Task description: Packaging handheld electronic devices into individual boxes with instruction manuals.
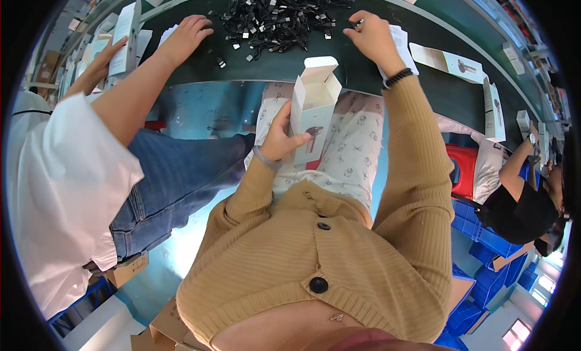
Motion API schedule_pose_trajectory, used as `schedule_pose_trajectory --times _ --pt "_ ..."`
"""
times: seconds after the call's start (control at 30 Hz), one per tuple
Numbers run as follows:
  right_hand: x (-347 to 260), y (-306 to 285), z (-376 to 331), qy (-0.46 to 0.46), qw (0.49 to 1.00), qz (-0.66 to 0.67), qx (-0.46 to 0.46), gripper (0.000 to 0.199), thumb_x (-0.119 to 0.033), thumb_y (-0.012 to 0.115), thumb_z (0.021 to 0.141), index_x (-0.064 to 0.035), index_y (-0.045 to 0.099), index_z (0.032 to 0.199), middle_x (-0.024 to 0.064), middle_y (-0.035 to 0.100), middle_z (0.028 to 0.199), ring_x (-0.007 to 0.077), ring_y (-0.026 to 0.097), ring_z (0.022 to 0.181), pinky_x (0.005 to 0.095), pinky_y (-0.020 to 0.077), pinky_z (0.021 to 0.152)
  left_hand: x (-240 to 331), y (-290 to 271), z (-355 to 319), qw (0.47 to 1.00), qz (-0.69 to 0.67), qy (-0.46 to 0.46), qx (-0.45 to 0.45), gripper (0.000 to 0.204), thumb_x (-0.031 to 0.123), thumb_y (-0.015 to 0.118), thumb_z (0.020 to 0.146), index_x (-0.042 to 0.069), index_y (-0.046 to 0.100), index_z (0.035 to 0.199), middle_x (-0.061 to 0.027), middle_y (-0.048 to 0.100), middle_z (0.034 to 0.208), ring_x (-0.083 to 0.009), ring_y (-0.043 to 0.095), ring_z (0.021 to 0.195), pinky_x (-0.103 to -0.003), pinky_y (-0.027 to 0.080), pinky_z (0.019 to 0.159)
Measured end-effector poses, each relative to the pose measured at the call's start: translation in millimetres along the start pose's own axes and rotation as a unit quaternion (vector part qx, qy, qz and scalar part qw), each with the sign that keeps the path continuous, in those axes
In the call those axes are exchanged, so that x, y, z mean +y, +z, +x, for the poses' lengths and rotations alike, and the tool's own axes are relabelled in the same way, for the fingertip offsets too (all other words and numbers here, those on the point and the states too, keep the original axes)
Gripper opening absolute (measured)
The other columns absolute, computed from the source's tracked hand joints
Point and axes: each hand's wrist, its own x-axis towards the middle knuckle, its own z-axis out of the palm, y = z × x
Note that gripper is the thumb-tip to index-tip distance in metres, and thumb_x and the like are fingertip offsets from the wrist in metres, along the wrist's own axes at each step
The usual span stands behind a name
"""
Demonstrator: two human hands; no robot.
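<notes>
The left hand [279, 139] grips an open white carton [315, 106] (flap up) near the lap. The right hand [370, 35] pinches at the far black cable pile [278, 15].

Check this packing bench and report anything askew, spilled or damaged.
Nothing looks damaged. The black cables lie in a loose tangled heap on the green table, with a few strays apart from it. The left hand holds an open white box upright; the right hand reaches beside the heap.
</notes>
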Motion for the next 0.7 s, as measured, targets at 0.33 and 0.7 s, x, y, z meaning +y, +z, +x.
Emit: schedule_pose_trajectory --times 0.33,0.7 --pt "-72 -85 -97 -0.071 0.961 0.219 -0.156 0.021 -0.016 0.07 0.08 -0.0078 0.069 0.1 0.0046 0.063 0.076 0.0094 0.052 0.056 0.0235 0.0401 0.05 0 -4 -1 0.999 0.045 0.013 -0.023 0.091 0.014 0.081 0.065 0.0 0.031 0.14 -0.0064 0.046 0.13 -0.0164 0.042 0.121 -0.032 0.032 0.104" --pt "-31 28 -182 0.136 0.979 0.109 -0.11 0.015 -0.008 0.061 0.081 -0.0021 0.066 0.094 0.0089 0.066 0.073 0.0152 0.062 0.059 0.0256 0.0461 0.052 12 -31 -13 0.998 -0.001 -0.039 0.046 0.08 0.02 0.077 0.07 0.0 0.035 0.135 -0.0107 0.052 0.127 -0.0217 0.053 0.115 -0.036 0.045 0.096"
